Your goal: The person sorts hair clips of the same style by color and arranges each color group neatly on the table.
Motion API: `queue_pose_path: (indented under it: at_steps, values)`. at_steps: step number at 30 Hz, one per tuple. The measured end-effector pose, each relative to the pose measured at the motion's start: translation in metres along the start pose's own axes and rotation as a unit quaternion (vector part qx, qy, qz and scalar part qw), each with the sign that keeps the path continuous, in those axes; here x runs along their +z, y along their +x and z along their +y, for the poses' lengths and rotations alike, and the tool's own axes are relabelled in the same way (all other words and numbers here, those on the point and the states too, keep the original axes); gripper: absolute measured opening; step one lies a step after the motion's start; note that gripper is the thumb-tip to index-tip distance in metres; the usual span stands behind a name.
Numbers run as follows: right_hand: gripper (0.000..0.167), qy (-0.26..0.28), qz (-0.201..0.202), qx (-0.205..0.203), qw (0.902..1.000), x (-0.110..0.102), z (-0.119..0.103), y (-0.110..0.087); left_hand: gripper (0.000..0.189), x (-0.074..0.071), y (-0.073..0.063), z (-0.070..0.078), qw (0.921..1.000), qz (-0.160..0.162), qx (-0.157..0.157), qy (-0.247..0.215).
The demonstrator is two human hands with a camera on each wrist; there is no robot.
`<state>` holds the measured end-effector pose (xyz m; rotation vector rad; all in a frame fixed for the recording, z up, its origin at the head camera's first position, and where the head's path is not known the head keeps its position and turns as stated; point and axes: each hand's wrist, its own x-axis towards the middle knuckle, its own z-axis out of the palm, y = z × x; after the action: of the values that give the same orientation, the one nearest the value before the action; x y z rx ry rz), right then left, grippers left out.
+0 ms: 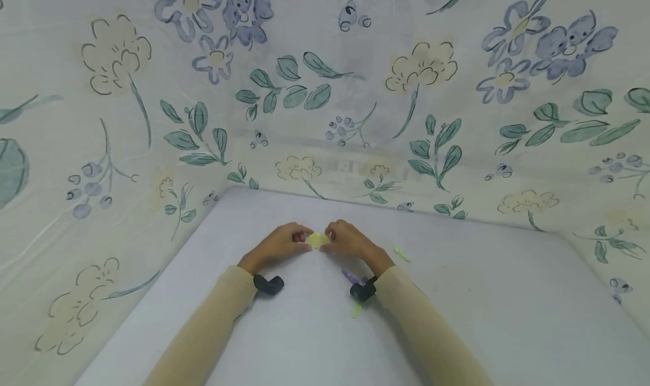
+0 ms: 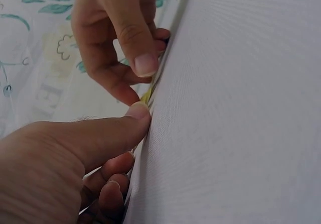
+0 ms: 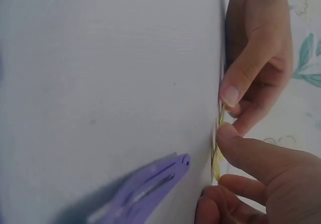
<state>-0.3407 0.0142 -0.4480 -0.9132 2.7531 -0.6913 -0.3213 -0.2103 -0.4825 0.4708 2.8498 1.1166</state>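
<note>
Your left hand [image 1: 278, 242] and right hand [image 1: 349, 241] each pinch an outer yellow strip [image 1: 311, 239], the middle strip [image 1: 317, 240] lying between, its long axis pointing away from you.

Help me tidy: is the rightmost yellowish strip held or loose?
Loose: the strip lies on the table, apart from left hand and right hand.

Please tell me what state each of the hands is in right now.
Left hand: closed, pinching a small, slim yellow piece.
Right hand: closed, pinching another slim yellow piece.
</note>
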Motion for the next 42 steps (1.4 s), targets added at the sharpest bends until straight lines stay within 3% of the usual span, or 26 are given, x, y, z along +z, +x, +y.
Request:
queue_pose_path:
  at_steps: [10, 16, 21, 25, 32, 39, 42]
  values:
    - [0.045, 0.033, -0.04, 0.011, 0.9986, -0.026, 0.008, -0.017, 0.044, 0.002, 0.004, -0.001, 0.9999, -0.003, -0.012, 0.008]
    - [0.021, -0.013, -0.063, -0.022, 0.9977, -0.051, 0.028, -0.043, 0.045, 0.002, 0.004, -0.002, 0.9997, -0.005, -0.022, 0.004]
    - [0.011, -0.033, -0.09, 0.0, 0.9954, -0.058, 0.04, -0.065, 0.046, 0.002, 0.002, -0.001, 0.9997, -0.009, -0.021, -0.001]
    - [0.015, -0.036, -0.104, 0.025, 0.9936, -0.055, 0.047, -0.075, 0.044, 0.003, 0.001, 0.0, 0.9996, -0.005, -0.025, 0.006]
    - [0.018, -0.057, -0.077, 0.023, 0.9951, -0.051, 0.049, -0.074, 0.044, -0.002, -0.001, 0.005, 0.9999, -0.009, -0.01, -0.007]
    - [0.013, -0.049, -0.011, 0.055, 0.9972, -0.049, 0.051, -0.076, 0.044, 0.001, 0.001, 0.0, 0.9999, -0.009, -0.014, 0.001]
    - [0.016, -0.039, -0.017, 0.025, 0.9988, -0.051, 0.054, -0.081, 0.044, 0.001, 0.001, -0.001, 0.9998, -0.006, -0.017, -0.004]
